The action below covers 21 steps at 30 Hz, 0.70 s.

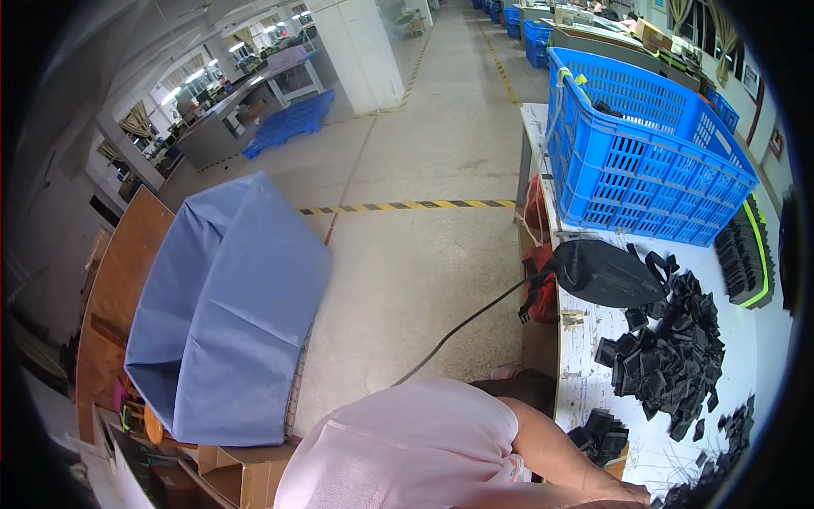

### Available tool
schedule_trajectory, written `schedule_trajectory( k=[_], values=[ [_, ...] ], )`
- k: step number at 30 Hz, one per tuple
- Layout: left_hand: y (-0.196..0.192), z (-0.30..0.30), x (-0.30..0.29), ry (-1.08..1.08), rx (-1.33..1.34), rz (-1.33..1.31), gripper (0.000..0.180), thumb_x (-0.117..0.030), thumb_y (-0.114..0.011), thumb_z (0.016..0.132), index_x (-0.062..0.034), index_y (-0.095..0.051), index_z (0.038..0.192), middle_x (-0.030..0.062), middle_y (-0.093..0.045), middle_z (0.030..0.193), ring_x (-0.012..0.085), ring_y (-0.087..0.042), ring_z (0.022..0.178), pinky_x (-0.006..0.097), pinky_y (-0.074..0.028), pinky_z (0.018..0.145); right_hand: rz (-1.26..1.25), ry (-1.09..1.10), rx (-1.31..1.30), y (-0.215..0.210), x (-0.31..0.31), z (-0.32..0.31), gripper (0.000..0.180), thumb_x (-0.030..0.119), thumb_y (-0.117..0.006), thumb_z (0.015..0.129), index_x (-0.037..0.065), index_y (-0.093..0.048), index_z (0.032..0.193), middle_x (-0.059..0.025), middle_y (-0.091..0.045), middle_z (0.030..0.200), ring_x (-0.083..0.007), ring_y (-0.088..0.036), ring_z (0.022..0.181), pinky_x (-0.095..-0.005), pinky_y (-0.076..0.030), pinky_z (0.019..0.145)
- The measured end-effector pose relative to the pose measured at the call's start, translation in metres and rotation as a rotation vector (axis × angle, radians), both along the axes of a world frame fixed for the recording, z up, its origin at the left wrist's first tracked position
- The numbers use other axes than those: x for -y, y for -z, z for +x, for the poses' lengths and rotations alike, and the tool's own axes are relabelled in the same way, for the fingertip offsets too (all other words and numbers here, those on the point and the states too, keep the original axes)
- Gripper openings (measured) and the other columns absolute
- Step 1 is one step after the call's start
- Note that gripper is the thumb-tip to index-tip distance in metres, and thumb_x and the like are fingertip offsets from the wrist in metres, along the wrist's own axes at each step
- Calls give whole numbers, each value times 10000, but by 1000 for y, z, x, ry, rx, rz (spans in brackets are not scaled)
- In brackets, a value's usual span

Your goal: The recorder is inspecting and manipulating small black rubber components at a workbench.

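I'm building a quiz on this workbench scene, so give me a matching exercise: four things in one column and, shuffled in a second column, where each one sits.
Things:
1. blue plastic crate
2. pile of small black parts
3. blue cloth cover
4. yellow-and-black striped line

Places:
A. draped over a cart at the left, on the floor side
B. across the concrete floor, beyond the bench
C. at the far end of the white bench
D. in the middle of the white bench, near the black pouch

Pairs: 1-C, 2-D, 3-A, 4-B
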<state>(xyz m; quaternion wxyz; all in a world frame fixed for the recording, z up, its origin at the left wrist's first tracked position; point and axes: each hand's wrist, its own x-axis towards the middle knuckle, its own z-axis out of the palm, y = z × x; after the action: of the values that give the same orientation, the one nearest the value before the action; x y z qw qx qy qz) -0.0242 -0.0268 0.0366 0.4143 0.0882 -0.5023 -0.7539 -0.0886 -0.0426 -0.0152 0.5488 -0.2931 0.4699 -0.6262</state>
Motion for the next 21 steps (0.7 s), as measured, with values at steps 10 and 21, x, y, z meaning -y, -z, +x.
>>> schedule_trajectory(
  k=[10,21],
  values=[
    [-9,9,-1,137,122,291,225,-162,-662,723,0,-618,874,126,-606,781,234,-584,641,326,-489,532,51,-62,78,14,28,3,273,143,-595,730,52,-513,974,-65,-565,866,-140,-546,716,-231,-439,610],
    [13,-28,-8,256,-132,601,56,-81,-588,758,-27,-575,755,-12,-528,672,80,-482,651,235,-393,541,129,521,34,-19,-111,-93,387,192,-624,745,64,-516,1094,-80,-594,949,-157,-595,778,-243,-485,647]
  ],
)
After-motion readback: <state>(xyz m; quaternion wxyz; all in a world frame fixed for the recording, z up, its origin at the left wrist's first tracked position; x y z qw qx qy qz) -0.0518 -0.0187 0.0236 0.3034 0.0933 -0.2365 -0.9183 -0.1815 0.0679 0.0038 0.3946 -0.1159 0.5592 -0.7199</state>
